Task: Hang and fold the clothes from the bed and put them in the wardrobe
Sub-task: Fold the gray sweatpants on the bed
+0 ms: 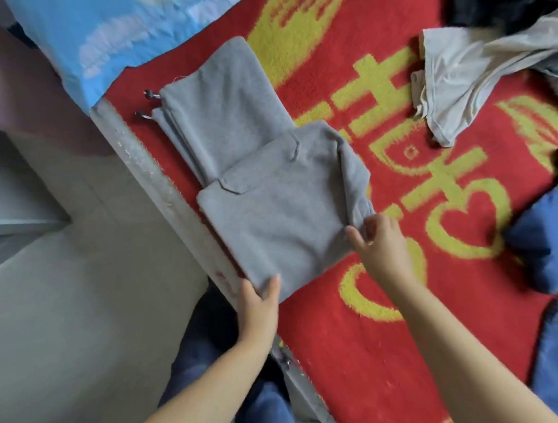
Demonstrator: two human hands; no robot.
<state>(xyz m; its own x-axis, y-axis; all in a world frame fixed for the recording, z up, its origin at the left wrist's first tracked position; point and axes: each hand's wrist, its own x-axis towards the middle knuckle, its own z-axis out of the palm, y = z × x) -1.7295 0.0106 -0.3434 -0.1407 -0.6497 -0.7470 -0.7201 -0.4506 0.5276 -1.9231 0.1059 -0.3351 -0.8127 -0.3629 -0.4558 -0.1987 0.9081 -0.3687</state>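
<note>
A grey hoodie [265, 191] lies folded on the red and yellow blanket [362, 329] near the bed's left edge, its hood and metal-tipped drawstrings pointing toward the pillow. My left hand [260, 304] holds the near corner of the folded body, thumb on top of the cloth. My right hand [382, 242] pinches the right edge of the fold between thumb and fingers.
A blue pillow [103, 24] lies at the bed's head. A beige garment [478, 79] and dark clothes [495, 9] are piled at the far right, with blue garments [547, 238] along the right side. The bed's metal rail [150, 172] borders the pale floor [72, 313].
</note>
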